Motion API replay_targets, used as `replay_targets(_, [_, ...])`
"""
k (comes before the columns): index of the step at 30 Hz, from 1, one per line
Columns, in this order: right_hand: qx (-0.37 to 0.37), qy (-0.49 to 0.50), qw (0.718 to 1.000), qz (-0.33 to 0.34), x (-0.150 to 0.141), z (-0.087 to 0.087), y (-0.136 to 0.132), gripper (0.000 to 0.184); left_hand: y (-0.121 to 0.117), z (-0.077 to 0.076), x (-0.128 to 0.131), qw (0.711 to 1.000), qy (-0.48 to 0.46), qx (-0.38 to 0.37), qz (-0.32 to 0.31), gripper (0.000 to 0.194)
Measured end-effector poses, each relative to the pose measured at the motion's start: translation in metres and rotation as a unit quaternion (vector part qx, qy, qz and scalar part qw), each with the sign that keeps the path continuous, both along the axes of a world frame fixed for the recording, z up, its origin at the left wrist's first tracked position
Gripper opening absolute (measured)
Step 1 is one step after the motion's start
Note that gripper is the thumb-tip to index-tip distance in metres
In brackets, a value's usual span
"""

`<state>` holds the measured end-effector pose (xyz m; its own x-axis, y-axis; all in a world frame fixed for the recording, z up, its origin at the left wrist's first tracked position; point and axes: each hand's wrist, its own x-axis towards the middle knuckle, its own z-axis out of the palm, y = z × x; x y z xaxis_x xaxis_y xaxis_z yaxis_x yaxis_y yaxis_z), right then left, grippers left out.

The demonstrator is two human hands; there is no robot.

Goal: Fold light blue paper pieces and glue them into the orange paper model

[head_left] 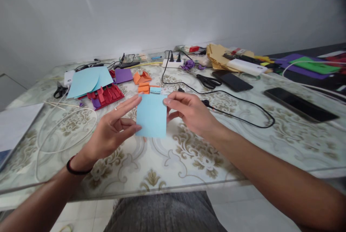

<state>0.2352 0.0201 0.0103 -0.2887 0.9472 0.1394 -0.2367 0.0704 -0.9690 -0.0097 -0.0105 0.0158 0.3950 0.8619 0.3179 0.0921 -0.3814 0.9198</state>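
A light blue square of paper [151, 116] is held up above the table between my two hands. My left hand [115, 127] grips its left side, thumb near the lower left and fingers along the upper left edge. At the upper right corner my right hand [189, 111] pinches the paper between thumb and fingers. Just behind the sheet lie a small folded orange paper piece [143, 87] and a small folded blue piece [155, 90]. Another orange folded piece [142, 77] sits farther back.
At left are larger blue sheets [89, 80], red folded paper [108, 96], a purple square [123, 75] and a white cable [67, 149]. At right lie black scissors [208, 81], phones [300, 104], a black cable [243, 98] and a power bank [246, 66]. A power strip [173, 63] stands behind.
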Motion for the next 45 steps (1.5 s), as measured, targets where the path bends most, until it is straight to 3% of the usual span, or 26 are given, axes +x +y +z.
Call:
replay_targets(9, [-0.004, -0.031, 0.999, 0.023, 0.000, 0.000, 0.000, 0.035, 0.007, -0.001, -0.003, 1.000, 0.002, 0.013, 0.011, 0.063])
replay_targets(26, [-0.056, -0.143, 0.976, 0.155, -0.001, -0.003, -0.002, 0.036, 0.022, -0.004, -0.013, 0.998, -0.019, 0.019, 0.061, 0.063])
replay_targets(32, [-0.044, -0.112, 0.985, 0.127, -0.004, -0.005, -0.002, 0.038, 0.020, -0.005, -0.010, 0.996, -0.035, 0.031, 0.073, 0.064])
replay_targets(39, [-0.029, -0.057, 0.997, 0.048, -0.003, -0.004, 0.000, 0.040, 0.010, -0.004, -0.003, 0.999, -0.015, 0.032, 0.029, 0.064])
replay_targets(45, [-0.037, -0.158, 0.964, 0.209, 0.001, -0.006, 0.001, 0.038, 0.010, -0.005, -0.004, 0.998, -0.015, 0.050, 0.026, 0.065])
